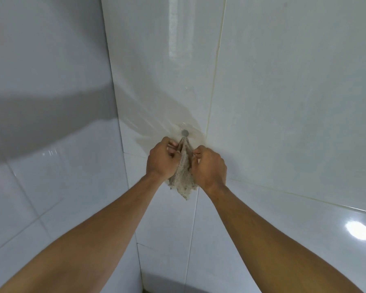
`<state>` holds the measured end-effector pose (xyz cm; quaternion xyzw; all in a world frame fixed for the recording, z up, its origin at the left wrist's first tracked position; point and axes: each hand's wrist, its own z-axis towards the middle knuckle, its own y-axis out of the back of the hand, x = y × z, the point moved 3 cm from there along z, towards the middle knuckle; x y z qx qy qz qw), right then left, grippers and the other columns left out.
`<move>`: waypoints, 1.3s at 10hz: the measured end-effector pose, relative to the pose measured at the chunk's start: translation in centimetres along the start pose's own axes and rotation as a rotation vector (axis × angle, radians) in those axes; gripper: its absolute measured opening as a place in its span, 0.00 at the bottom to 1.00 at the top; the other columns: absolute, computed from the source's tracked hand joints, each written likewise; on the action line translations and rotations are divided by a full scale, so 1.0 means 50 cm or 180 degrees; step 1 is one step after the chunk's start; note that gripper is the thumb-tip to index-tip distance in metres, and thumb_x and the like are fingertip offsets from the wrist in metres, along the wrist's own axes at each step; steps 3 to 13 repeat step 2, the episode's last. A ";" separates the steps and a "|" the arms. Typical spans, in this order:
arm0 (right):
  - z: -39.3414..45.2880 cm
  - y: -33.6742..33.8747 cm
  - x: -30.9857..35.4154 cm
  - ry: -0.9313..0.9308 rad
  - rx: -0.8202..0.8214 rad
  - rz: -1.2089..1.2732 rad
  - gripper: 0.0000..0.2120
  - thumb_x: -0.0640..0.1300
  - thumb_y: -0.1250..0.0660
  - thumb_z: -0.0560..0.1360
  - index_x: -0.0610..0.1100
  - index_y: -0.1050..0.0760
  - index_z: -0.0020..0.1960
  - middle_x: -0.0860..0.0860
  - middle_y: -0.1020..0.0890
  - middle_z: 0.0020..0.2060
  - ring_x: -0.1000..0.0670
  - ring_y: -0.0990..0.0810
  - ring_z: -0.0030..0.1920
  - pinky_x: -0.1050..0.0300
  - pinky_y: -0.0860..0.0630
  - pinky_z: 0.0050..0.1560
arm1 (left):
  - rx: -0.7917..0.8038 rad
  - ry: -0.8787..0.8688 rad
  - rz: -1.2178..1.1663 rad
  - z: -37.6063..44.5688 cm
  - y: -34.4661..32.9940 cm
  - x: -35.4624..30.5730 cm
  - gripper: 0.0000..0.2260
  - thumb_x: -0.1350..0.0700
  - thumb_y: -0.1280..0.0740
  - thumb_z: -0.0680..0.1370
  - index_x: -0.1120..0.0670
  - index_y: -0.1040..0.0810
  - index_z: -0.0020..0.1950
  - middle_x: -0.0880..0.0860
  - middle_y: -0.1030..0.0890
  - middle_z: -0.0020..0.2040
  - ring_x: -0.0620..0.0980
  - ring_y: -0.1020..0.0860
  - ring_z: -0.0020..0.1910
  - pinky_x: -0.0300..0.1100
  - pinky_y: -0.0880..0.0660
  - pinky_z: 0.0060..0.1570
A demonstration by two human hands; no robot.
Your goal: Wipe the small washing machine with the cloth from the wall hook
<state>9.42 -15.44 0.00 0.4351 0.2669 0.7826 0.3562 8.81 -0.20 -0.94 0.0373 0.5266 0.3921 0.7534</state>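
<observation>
A worn beige mesh cloth hangs by its top corner from a small grey wall hook on a clear round pad stuck to the white tiles. My left hand grips the cloth's left edge just below the hook. From the other side, my right hand pinches its right edge. Both arms reach up and forward to the wall. The frayed lower tip of the cloth hangs free below my hands. The washing machine is not in view.
Glossy white wall tiles fill the view, meeting in a corner left of the hook. A ceiling lamp reflects on a tile at the lower right. A dark patch of floor shows at the bottom edge.
</observation>
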 end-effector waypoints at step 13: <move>-0.053 0.030 -0.102 -0.0081 0.0177 0.0226 0.08 0.48 0.33 0.78 0.49 0.19 0.55 0.54 0.14 0.46 0.50 0.16 0.46 0.52 0.19 0.48 | 0.0053 0.0383 -0.0013 -0.063 0.023 0.061 0.06 0.56 0.29 0.78 0.51 0.22 0.53 0.46 0.18 0.43 0.46 0.18 0.41 0.38 0.24 0.37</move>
